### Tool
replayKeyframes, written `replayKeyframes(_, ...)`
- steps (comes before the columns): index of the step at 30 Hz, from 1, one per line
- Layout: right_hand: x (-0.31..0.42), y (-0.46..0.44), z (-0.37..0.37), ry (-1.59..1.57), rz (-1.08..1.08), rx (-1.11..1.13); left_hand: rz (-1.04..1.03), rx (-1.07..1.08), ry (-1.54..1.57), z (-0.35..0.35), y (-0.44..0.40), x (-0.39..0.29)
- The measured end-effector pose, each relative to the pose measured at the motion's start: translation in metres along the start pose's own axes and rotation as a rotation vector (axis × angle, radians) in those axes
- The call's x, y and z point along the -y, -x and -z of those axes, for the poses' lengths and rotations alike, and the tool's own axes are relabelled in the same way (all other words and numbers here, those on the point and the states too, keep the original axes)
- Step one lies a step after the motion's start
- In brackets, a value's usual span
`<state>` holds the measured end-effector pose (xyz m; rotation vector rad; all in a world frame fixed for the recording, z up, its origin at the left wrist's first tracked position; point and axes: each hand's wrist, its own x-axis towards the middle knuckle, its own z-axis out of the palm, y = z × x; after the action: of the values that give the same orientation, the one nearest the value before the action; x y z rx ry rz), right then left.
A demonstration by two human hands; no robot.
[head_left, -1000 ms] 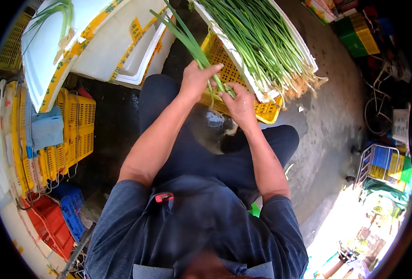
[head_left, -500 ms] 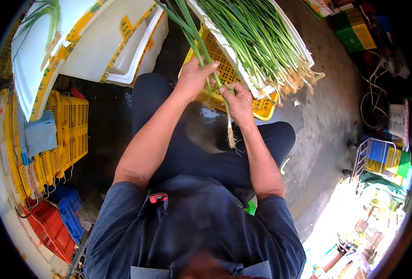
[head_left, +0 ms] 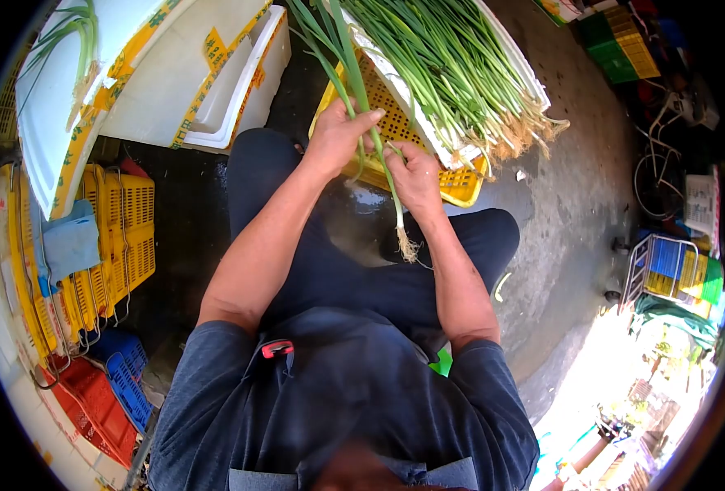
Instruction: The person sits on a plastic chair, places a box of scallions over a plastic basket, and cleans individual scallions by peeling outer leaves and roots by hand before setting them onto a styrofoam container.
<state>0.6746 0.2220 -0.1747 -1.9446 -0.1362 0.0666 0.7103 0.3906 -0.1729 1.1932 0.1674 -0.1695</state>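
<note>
My left hand is curled round a green onion (head_left: 356, 78) — left hand (head_left: 342, 139) higher, right hand (head_left: 414, 172) pinched closed lower down — its roots (head_left: 407, 245) hanging below. Ahead, a pile of green stalks (head_left: 452, 74) fills the white foam box (head_left: 391, 82) above a yellow crate (head_left: 464, 192).

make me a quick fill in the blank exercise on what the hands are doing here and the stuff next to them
The left hand and right hand both hold a green onion, and the ____ hand is nearer its roots. Its leaves run up to the picture's ____ edge. More green onions lie in a white foam tray over a crate coloured ____.

Missing words: right; top; yellow
</note>
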Motion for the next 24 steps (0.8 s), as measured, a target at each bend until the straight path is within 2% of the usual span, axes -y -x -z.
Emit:
replayKeyframes(1,0.002,-0.001,0.001,0.032,0.040,0.020,-0.001,0.002,-0.007,0.000,0.000,0.001)
replayKeyframes(10,0.012,-0.001,0.007,0.042,-0.092,0.078,-0.009,0.027,-0.012,-0.004,0.002,-0.001)
replayKeyframes(19,0.006,-0.002,0.006,0.022,-0.088,0.082,0.005,0.054,-0.026,-0.002,0.000,0.002)
replayKeyframes(22,-0.009,-0.004,0.005,0.070,-0.074,0.008,0.011,0.046,-0.033,-0.001,-0.001,0.002)
replayKeyframes(24,-0.021,-0.007,0.005,-0.102,-0.105,-0.126,0.012,0.015,-0.005,0.002,-0.002,0.002)
